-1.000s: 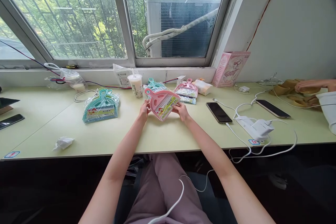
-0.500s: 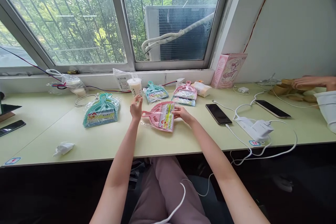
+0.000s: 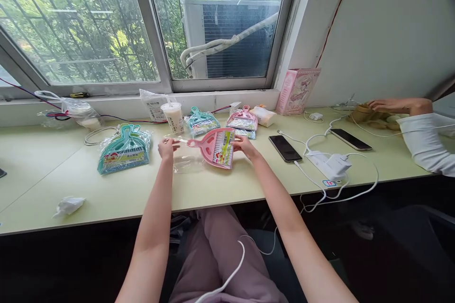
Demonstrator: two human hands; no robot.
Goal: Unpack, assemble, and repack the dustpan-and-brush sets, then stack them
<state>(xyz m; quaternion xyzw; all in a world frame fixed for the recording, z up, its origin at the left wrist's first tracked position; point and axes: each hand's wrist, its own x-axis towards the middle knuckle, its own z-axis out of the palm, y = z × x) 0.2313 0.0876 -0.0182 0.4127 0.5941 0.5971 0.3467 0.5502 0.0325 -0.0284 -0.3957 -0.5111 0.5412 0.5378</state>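
A pink dustpan and brush set [image 3: 209, 146] with a green and yellow label is just in front of me, its handle pointing left. At its right edge, the fingers of my right hand [image 3: 246, 146] are closed on the dustpan. To the left of the handle, my left hand [image 3: 167, 147] pinches a clear plastic bag [image 3: 188, 164], which stretches from the fingers and hangs below the handle. How much of the set lies inside the bag I cannot tell.
Wrapped green dustpan sets [image 3: 125, 151] lie left; a teal set [image 3: 201, 122] and a pink set [image 3: 243, 119] lie behind. A milky drink cup [image 3: 173, 116] stands near my left hand. Phone [image 3: 285, 148], power strip [image 3: 322, 164] and cables lie right, near another person's arm [image 3: 415, 128].
My left hand has moved left, away from the handle, drawing the clear bag out with it. My right hand keeps hold of the dustpan, which is slightly more tilted. The view has shifted right.
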